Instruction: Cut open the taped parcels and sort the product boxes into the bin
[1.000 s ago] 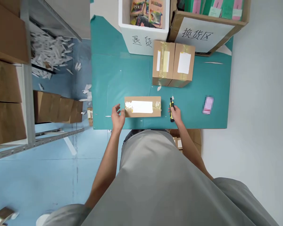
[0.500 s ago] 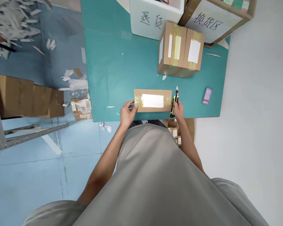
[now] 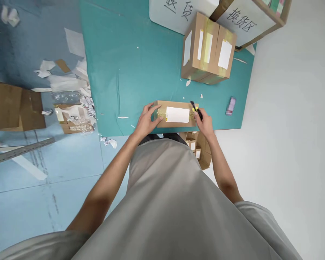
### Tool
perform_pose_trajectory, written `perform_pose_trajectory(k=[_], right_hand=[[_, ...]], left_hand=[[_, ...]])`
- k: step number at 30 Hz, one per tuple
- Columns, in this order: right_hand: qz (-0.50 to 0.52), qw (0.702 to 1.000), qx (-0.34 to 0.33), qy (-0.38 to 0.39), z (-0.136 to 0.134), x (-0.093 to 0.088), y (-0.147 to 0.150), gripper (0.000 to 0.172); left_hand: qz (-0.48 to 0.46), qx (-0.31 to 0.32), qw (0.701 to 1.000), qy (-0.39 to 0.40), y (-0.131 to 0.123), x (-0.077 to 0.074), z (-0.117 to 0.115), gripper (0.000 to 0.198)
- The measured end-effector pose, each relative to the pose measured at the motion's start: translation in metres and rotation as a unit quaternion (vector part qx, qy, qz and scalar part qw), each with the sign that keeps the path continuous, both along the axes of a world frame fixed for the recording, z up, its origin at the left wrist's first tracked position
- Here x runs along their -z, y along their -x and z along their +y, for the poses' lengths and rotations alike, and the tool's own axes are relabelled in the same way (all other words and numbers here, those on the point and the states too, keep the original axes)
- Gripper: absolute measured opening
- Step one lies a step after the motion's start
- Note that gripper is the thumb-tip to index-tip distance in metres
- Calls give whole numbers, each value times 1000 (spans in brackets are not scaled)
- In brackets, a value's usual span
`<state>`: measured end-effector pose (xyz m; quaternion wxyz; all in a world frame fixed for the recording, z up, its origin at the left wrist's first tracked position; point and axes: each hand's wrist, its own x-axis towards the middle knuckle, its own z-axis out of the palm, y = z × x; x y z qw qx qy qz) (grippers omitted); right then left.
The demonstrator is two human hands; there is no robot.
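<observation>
A small taped cardboard box (image 3: 177,115) with a white label on top lies near the front edge of the green table. My left hand (image 3: 147,121) grips its left end, thumb on the near part and fingers at the far corner. In my right hand (image 3: 205,121), closed around its handle, is a black and yellow utility knife (image 3: 197,110). The knife's front end reaches over the box's right end, by the clear tape; whether the blade touches the tape I cannot tell.
Two taped cartons (image 3: 206,50) stand at the back right, before a white bin (image 3: 173,14) and a labelled box (image 3: 242,21). A blurred pink item (image 3: 230,106) lies at the right. An open carton (image 3: 204,151) with small boxes sits below the table edge. Paper scraps (image 3: 67,83) litter the left.
The knife has swung from upright beside the box to slanting left over its right end. My left hand has shifted its hold farther over the box's left end. The view has moved slightly.
</observation>
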<state>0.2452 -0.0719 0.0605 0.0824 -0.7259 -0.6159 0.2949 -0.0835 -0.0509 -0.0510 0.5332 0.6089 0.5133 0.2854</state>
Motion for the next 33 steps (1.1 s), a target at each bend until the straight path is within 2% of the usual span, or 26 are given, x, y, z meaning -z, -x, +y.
perform_pose_trajectory(k=[4, 8, 12, 16, 26, 33], right_hand=[[-78, 982, -162, 55, 19, -23, 45, 60], [-189, 925, -292, 153, 39, -41, 87, 57], [-250, 873, -368, 200, 52, -48, 108, 58], [-273, 853, -395, 206, 56, -46, 113, 58], [-298, 841, -399, 215, 62, -52, 117, 59], [-302, 828, -426, 204, 67, -52, 121, 59]], left_hand=[[-29, 50, 998, 18, 6, 10, 11, 69], [-75, 50, 995, 51, 6, 13, 13, 70], [-108, 35, 991, 76, 4, 14, 12, 72], [-110, 30, 990, 82, 1, 16, 12, 72], [-113, 31, 990, 80, 1, 21, 13, 72], [-121, 29, 988, 93, 3, 22, 16, 73]])
